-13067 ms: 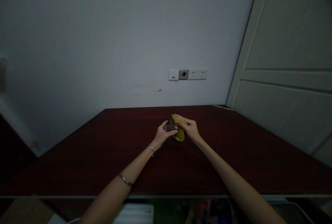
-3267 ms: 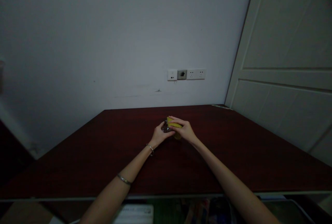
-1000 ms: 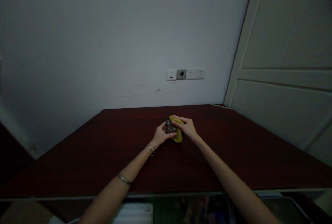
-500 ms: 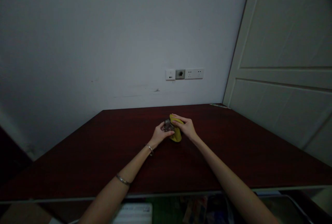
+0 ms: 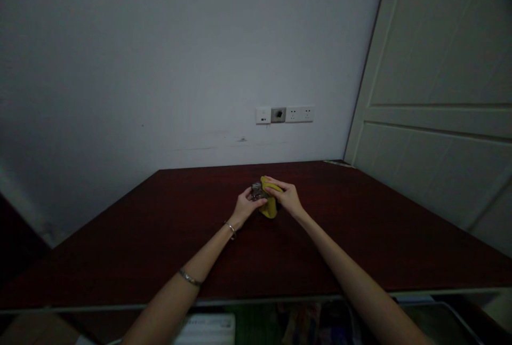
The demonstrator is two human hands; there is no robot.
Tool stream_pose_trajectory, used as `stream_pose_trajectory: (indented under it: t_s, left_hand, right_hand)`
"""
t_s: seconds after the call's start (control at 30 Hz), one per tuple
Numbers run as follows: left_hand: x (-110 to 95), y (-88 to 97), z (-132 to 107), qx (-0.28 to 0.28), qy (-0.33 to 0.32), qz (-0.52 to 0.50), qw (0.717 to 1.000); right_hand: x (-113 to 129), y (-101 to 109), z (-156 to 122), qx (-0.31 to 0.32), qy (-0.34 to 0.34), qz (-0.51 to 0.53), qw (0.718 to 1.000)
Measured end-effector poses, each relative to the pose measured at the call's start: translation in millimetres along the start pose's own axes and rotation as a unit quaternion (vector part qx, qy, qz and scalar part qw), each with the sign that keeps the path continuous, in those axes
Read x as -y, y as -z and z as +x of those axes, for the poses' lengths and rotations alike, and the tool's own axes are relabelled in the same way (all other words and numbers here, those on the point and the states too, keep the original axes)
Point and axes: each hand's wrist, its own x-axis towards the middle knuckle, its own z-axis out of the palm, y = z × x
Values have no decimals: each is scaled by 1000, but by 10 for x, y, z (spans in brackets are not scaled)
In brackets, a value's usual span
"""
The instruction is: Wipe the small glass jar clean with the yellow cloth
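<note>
Over the middle of the dark red tabletop [image 5: 168, 238], my left hand [image 5: 245, 207] is closed around a small, clear, shiny object [image 5: 257, 191] that looks like glass; its exact kind is too dim to make out. A yellow cloth [image 5: 270, 208] is pinched in my right hand [image 5: 288, 197], its fingers lying over the top of the fold. The cloth presses against the right side of the clear object, and its lower end hangs down beside my left thumb. Part of the object is hidden by my left fingers and the cloth.
Behind the table stands a pale wall with a row of sockets and switches [image 5: 285, 114]. A white panelled door [image 5: 436, 83] borders the right side. Below the front edge, an open space holds a white box [image 5: 206, 329] and several dim items.
Both hands stay close together at the same spot. The clear object and the cloth have shifted very slightly to the left.
</note>
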Motion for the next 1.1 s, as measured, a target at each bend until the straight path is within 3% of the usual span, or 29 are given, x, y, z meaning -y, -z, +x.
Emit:
stream_pose_trajectory:
  t_s: [0.23, 0.5, 0.77, 1.0, 1.1]
  left_hand:
    - [0, 11, 16, -20, -8, 17, 1000]
    - [-91, -23, -20, 5, -7, 113, 994]
    - [-52, 20, 28, -45, -28, 188, 981]
    - [-82, 33, 9, -47, -51, 232, 970]
    - [-53, 49, 16, -60, -33, 226, 972]
  right_hand:
    - [4, 18, -14, 48, 35, -9, 998]
    - [17, 2, -9, -27, 12, -27, 999]
    - [80, -39, -49, 97, 120, -105, 982]
    - [11, -112, 109, 38, 74, -112, 990]
    - [65, -104, 76, 78, 101, -133, 983]
